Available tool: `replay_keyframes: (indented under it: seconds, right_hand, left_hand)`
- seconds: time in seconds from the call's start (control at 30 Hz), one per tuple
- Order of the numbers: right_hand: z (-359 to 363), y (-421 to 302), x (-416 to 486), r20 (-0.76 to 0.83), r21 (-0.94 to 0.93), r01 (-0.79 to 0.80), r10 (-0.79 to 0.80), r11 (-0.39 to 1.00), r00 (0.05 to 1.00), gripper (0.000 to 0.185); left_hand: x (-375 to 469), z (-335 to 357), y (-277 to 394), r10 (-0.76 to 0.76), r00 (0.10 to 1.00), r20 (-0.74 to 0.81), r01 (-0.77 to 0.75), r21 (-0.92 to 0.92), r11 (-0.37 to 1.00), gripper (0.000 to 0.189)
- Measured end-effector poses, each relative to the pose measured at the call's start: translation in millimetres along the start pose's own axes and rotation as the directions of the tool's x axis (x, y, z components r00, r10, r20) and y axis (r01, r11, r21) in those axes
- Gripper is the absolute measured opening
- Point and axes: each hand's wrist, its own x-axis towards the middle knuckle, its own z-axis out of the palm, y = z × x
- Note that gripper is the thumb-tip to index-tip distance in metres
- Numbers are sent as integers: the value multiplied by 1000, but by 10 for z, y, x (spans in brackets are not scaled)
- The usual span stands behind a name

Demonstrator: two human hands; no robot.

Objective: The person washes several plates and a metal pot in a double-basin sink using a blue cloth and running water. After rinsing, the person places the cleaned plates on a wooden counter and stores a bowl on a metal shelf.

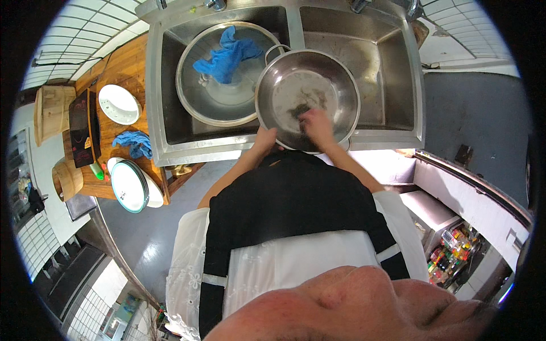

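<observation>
A wide stainless-steel pan [294,83] with loop handles is tilted over the front of the double sink, straddling the divider. At its near left rim, my left hand [266,138] grips the edge. My right hand [316,127] is inside the pan, its fingers closed on a dark scouring pad [301,111] against the bottom. Greyish smears mark the metal around the pad. Partly behind the pan, a large round metal basin [187,100] sits in the left sink bowl. It holds water and a crumpled blue cloth [230,55].
The right sink bowl [394,81] has stained walls. On the wooden table [128,55] at left are a white oval dish [119,104], another blue cloth [134,143] and a stack of plates [128,187]. Faucets [215,4] line the sink's back edge. Bottles [454,253] stand lower right.
</observation>
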Motion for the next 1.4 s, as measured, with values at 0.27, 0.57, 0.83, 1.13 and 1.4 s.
replay_keyframes:
  seconds: [0.27,0.57,0.83,1.13,1.4]
  right_hand:
    - [-87,431,460,-277,-52,-50,33,997,960,19]
    - [-8,-3,687,-227,-84,93,-110,992,968,9]
    - [371,-305,392,-173,-35,87,-92,996,981,15]
    - [-94,-22,181,-143,-100,-183,168,978,975,14]
    - [-265,230,335,-245,-71,-219,196,973,950,14]
  left_hand:
    - [-50,31,9,-12,993,-118,7,-41,999,39]
    - [-83,51,-6,-28,999,-38,27,-25,999,49]
    - [-133,92,-63,192,975,-113,-180,104,978,42]
    - [-147,28,-73,28,993,-114,-36,-72,997,30]
    - [-218,77,-42,58,996,-71,-62,-54,997,35]
